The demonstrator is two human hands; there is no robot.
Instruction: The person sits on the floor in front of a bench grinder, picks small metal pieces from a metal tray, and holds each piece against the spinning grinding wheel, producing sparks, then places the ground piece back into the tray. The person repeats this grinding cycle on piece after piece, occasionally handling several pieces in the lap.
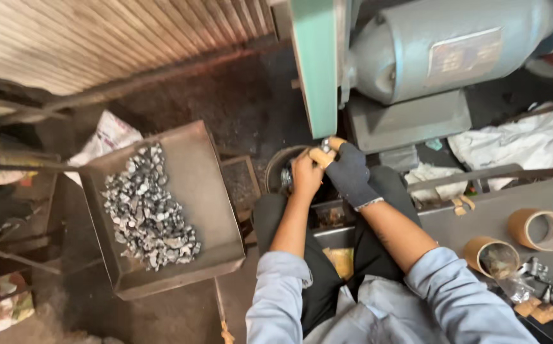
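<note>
Seen from the head camera, both hands are raised together just in front of a green-painted upright machine panel [315, 64]. The bare left hand [304, 175] is curled, and its grip is closed around something small, though what lies inside the fingers cannot be made out. The right hand [348, 171], covered by a dark knitted glove with tan fingertips, is pinched shut on a small shiny metal piece [325, 145], which is held at the fingertips just beside the panel's lower edge. The two hands are touching each other at the thumbs.

Directly below the hands a round dark metal bucket [279, 167] is seen, partly hidden by the left hand, with a few bright pieces inside it. To the left a shallow grey sheet-metal tray [213, 191] is set at a tilt, and a heap of small silvery metal parts [146, 207] is spread along its left half. Behind the panel a large grey electric motor housing [442, 48] is mounted on a grey block.

On the right a grey steel bench [474, 213] is seen, and two short brown cardboard tube rings [538, 228] are stood on it, near each other but apart. Crumpled white cloth [525, 140] is lying beyond the bench. Light blue sleeves [276, 286] are rolled to the elbows, and dark trousers are seen between them.
</note>
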